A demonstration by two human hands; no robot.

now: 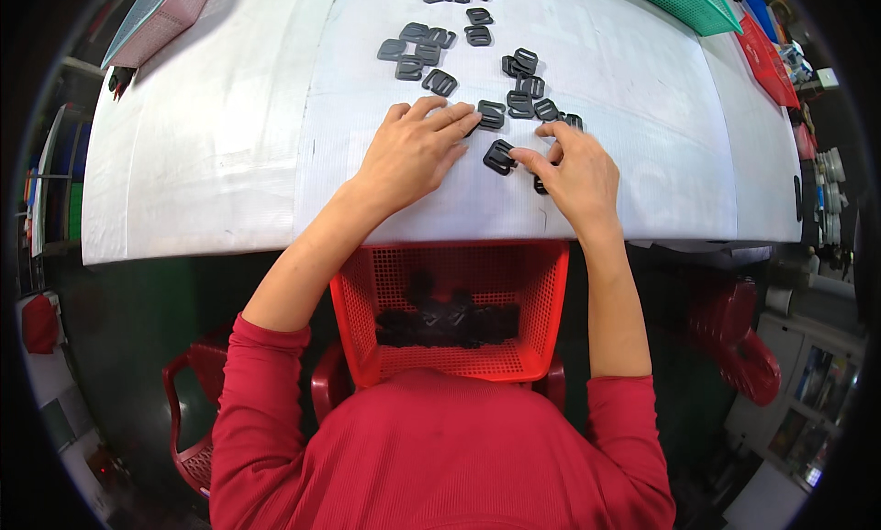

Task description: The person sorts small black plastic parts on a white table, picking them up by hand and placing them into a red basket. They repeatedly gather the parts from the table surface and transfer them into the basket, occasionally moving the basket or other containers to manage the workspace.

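White sheet-covered table (pixel 229 163) fills upper frame; red mesh basket (pixel 514 282) below its near edge, centre, holding dark pieces. Black plastic buckles (pixel 431 48) scattered upper centre. Left hand (pixel 413 149) flat, fingers spread, pressing table, fingertips at one buckle; grasps nothing. Right hand (pixel 574 167) half-curled, forefinger touching single buckle (pixel 498 156) just left of it; whether anything is held beneath, cannot tell. Judgement: slide pieces singly, keep pile spread flat.
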